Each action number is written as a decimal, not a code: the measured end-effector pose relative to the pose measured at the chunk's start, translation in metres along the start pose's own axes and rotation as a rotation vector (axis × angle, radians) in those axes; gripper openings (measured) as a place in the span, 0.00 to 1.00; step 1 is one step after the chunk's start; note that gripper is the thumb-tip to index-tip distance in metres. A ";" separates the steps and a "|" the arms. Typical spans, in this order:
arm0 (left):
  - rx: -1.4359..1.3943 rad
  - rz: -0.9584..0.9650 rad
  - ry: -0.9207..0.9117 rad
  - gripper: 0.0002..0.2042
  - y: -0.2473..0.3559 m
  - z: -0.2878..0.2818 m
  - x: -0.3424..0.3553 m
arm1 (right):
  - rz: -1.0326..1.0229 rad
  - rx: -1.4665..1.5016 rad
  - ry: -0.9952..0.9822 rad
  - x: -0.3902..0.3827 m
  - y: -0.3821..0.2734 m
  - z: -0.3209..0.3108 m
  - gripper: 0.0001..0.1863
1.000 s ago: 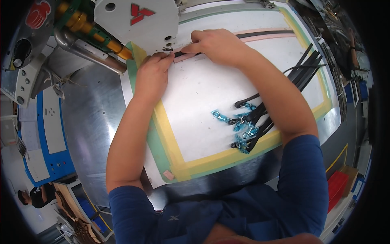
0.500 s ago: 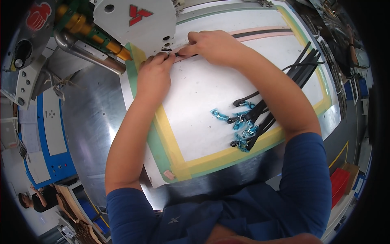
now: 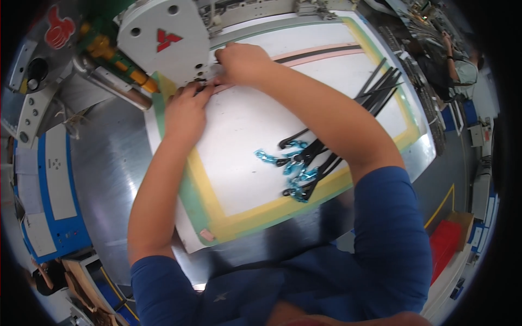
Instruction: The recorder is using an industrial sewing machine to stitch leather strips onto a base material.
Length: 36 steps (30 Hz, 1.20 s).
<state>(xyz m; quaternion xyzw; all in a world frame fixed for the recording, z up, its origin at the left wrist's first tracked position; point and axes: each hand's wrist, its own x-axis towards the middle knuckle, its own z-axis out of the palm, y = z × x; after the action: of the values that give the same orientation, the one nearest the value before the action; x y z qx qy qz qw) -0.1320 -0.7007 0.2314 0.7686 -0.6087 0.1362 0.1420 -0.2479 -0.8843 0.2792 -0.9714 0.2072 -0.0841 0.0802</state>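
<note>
Below the white machine head [image 3: 163,41], both of my hands meet at the near end of a black strap [image 3: 326,53] that lies between pink strips on the white work board [image 3: 239,122]. My left hand [image 3: 186,114] bends its fingers down onto the strap's end, fingertips together. Close beside it, my right hand [image 3: 246,64] is curled, with thumb and fingertips at the same end. The exact grip is partly covered by the fingers. Under my right forearm lies a bundle of black straps [image 3: 375,89], their metal clasps [image 3: 293,171] wrapped in blue film.
Yellow and green tape [image 3: 217,209] borders the board. A metal pipe [image 3: 117,87] and a gold and green fitting [image 3: 122,60] stand close left of my left hand. A blue and white control panel [image 3: 60,190] is farther left. Co-workers [image 3: 465,76] are at the edges.
The whole view has shifted, so the board appears farther left. My right hand has come closer to my left at the strap's end. The bundle stays in place on the board.
</note>
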 end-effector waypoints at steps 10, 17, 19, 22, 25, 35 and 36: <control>0.051 -0.007 0.011 0.22 0.000 -0.006 -0.002 | 0.233 -0.230 -0.091 -0.033 0.095 -0.039 0.38; 0.035 0.010 0.072 0.22 0.002 -0.001 -0.003 | 0.469 -0.355 -0.127 -0.070 0.213 -0.070 0.42; 0.036 0.008 0.082 0.22 0.002 -0.001 -0.004 | 0.514 -0.372 -0.136 -0.075 0.238 -0.077 0.43; 0.037 0.000 0.090 0.22 0.001 -0.001 -0.005 | 0.549 -0.395 -0.144 -0.084 0.271 -0.088 0.45; 0.029 -0.004 0.089 0.21 -0.001 -0.001 -0.004 | 0.662 -0.421 -0.140 -0.096 0.313 -0.094 0.44; 0.006 -0.002 0.094 0.20 0.001 -0.001 -0.002 | 0.689 -0.148 0.179 -0.137 0.323 -0.080 0.16; 0.014 -0.015 0.093 0.20 -0.001 0.000 -0.006 | 0.608 -0.070 0.146 -0.140 0.307 -0.074 0.16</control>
<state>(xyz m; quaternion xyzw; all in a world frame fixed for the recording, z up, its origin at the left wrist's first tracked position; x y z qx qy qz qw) -0.1328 -0.6955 0.2288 0.7669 -0.5947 0.1752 0.1659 -0.5081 -1.1121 0.2745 -0.8584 0.4963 -0.1188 0.0531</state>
